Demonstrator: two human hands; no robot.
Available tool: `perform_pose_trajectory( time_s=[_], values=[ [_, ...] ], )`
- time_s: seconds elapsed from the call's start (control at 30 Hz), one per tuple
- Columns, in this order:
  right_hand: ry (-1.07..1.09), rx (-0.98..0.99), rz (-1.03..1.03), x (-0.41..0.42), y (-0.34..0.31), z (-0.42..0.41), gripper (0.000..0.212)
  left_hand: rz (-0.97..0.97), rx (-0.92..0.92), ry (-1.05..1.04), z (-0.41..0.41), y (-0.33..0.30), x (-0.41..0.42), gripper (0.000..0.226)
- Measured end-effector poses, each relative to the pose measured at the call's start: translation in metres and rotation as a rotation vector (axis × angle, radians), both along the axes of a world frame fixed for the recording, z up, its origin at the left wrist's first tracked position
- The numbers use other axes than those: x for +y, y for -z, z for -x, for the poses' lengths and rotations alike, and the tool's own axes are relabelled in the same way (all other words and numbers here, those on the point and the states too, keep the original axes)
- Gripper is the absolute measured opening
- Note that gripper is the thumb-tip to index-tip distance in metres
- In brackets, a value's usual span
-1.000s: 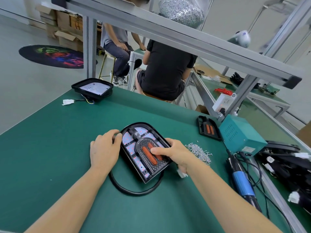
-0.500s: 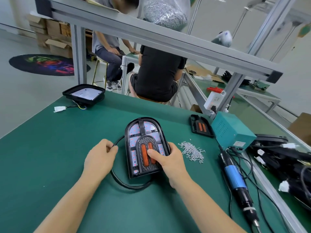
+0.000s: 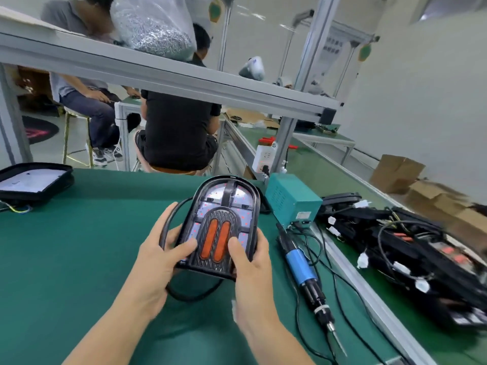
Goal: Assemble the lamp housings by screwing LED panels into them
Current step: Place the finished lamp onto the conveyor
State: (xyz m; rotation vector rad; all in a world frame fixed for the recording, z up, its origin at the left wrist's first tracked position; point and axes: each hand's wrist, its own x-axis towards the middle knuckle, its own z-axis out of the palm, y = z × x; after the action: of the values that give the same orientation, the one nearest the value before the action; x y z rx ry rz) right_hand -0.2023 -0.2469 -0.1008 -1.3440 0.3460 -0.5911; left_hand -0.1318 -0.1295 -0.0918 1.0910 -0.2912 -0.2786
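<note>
We hold the lamp housing point(image 3: 224, 225) up off the green bench mat point(image 3: 66, 246) with both hands, each at a lower corner. Our left hand point(image 3: 160, 262) grips the lower left edge, thumb lying across the front face beside the two orange lenses point(image 3: 214, 242), fingers curled behind where we cannot see them. Our right hand point(image 3: 250, 262) mirrors it on the lower right edge, thumb pressed on the face, fingers wrapped behind. The housing is tilted toward us, arched end upward, and the LED panel point(image 3: 210, 206) shows through its upper windows.

We judge the housing to be rigid moulded plastic, light enough for one hand, and not likely to flex. Its ribbed lower face looks easy to grip; the clear windows and the lenses seem the parts to keep thumbs off, as they may scratch or smudge. The side rims near the base appear the safest hold. A black cable point(image 3: 168, 227) loops from behind our left hand and down under the housing; it is limp and could snag or drag as we move.

To the right, the electric screwdriver point(image 3: 303, 267) lies on the mat, tip toward us, near the teal power box point(image 3: 292, 198). Farther right sits a pile of black housings with wiring point(image 3: 411, 248).
</note>
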Motion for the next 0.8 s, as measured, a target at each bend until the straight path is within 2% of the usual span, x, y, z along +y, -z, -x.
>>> perform_pose_trajectory(
  time_s=[0.1, 0.2, 0.33, 0.5, 0.6, 0.8],
  values=[
    [0.069, 0.045, 0.073, -0.027, -0.014, 0.018, 0.057, -0.044, -0.046, 0.067, 0.002, -0.017, -0.033, 0.067],
    [0.124, 0.060, 0.170, -0.063, -0.031, 0.035, 0.060, -0.063, -0.100, 0.157, 0.006, -0.033, -0.069, 0.067],
    [0.201, 0.091, 0.368, -0.116, -0.060, 0.066, 0.040, -0.052, -0.092, 0.310, 0.012, -0.053, -0.126, 0.068],
    [0.331, 0.309, 0.593, -0.180, -0.096, 0.098, 0.018, -0.085, -0.042, 0.437, 0.020, -0.072, -0.199, 0.066],
    [0.424, 0.395, 0.614, -0.219, -0.108, 0.105, 0.025, -0.102, -0.035, 0.491, 0.027, -0.082, -0.244, 0.071],
    [0.635, 0.400, 0.442, -0.281, -0.116, 0.117, 0.032, -0.154, -0.054, 0.553, 0.053, -0.103, -0.317, 0.076]
  ],
)
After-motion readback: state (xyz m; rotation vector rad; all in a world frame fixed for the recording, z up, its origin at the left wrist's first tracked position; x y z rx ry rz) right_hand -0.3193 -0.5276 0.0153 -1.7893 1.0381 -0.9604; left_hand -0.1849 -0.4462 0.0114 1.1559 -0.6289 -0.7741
